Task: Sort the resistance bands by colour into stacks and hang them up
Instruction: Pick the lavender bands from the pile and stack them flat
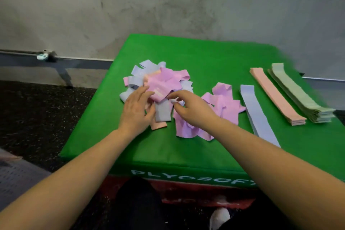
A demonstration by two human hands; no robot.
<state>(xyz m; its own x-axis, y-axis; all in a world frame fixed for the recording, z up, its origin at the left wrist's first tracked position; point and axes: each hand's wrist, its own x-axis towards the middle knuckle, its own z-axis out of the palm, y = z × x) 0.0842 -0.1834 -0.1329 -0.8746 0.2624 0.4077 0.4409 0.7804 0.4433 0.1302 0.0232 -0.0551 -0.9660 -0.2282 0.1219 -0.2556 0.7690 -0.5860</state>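
Observation:
A jumbled heap of pink, lilac-grey and peach resistance bands (pixel 158 80) lies on the green plyo box (pixel 196 147). My left hand (pixel 136 110) rests on the heap's near side with fingers spread over the bands. Beside it my right hand (pixel 188 108) reaches into the heap, thumb and fingers curved around a band edge. A loose pile of pink bands (pixel 222 104) sits under my right wrist. To the right lie sorted rows: a flat lilac-grey band (pixel 255 114), a peach stack (pixel 276 95) and a thick pale green stack (pixel 298 93).
A concrete wall (pixel 168 15) rises behind the box. Dark speckled gym flooring (pixel 37 110) spreads on the left, with a metal frame leg (pixel 63 73) by the wall. A red box layer (pixel 186 192) and my shoe (pixel 220 216) show below.

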